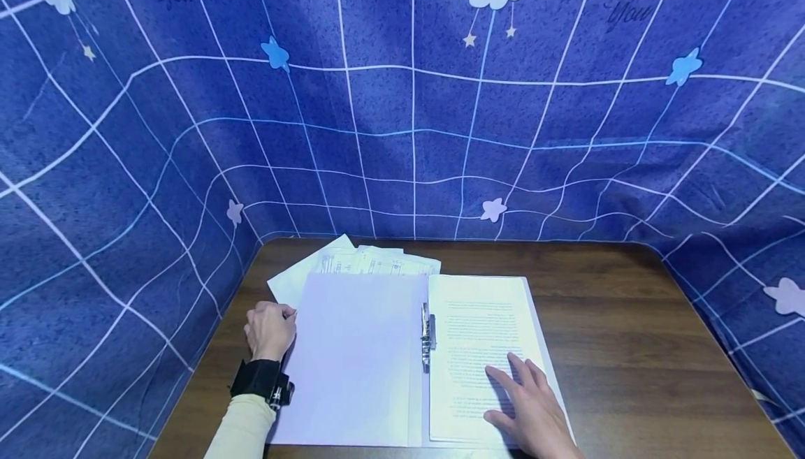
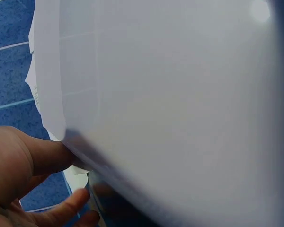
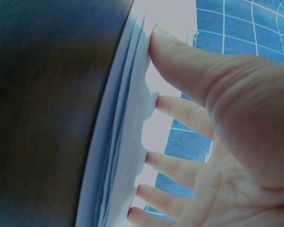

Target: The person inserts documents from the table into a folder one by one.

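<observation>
An open pale lilac folder [image 1: 352, 361] lies on the table, its metal clip [image 1: 428, 337] at the spine. A thick stack of printed sheets [image 1: 478, 375] sits on its right half. My left hand [image 1: 270, 330] is at the left edge of the cover. In the left wrist view, the thumb [image 2: 49, 155] meets the cover's edge [image 2: 180, 118], with a finger partly hidden behind it. Over the printed stack my right hand [image 1: 528, 403] is spread, and in the right wrist view its fingertips [image 3: 154, 158] are right at the page.
Loose printed papers [image 1: 377, 261] stick out from behind the folder's upper left. Brown wooden tabletop [image 1: 629, 347] extends to the right of it. A blue patterned cloth [image 1: 390, 110] hangs at the back and both sides.
</observation>
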`<control>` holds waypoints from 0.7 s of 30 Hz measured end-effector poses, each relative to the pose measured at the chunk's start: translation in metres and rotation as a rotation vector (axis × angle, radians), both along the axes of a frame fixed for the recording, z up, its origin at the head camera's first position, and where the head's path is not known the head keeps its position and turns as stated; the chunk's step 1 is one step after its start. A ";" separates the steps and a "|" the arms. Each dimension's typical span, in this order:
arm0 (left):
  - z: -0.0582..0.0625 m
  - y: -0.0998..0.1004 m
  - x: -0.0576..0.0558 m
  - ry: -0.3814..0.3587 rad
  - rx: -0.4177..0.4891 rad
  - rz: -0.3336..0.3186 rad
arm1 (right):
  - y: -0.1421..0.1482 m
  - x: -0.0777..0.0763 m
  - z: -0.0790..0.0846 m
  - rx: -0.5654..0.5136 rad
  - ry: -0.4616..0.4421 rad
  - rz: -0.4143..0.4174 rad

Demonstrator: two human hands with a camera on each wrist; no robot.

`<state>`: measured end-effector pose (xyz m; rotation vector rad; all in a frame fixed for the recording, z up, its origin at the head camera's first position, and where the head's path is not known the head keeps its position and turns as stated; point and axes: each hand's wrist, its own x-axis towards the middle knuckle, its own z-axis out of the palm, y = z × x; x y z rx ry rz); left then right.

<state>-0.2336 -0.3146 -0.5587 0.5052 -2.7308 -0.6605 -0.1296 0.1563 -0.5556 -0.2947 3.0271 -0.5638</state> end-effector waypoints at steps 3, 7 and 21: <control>0.000 0.001 0.001 -0.019 0.006 0.015 | 0.001 0.001 -0.001 -0.005 0.017 0.003; 0.001 0.001 0.001 -0.051 0.003 0.033 | 0.001 0.002 -0.002 -0.017 0.033 0.006; -0.001 -0.001 0.002 -0.053 0.000 0.031 | 0.000 0.001 -0.001 -0.004 0.010 -0.005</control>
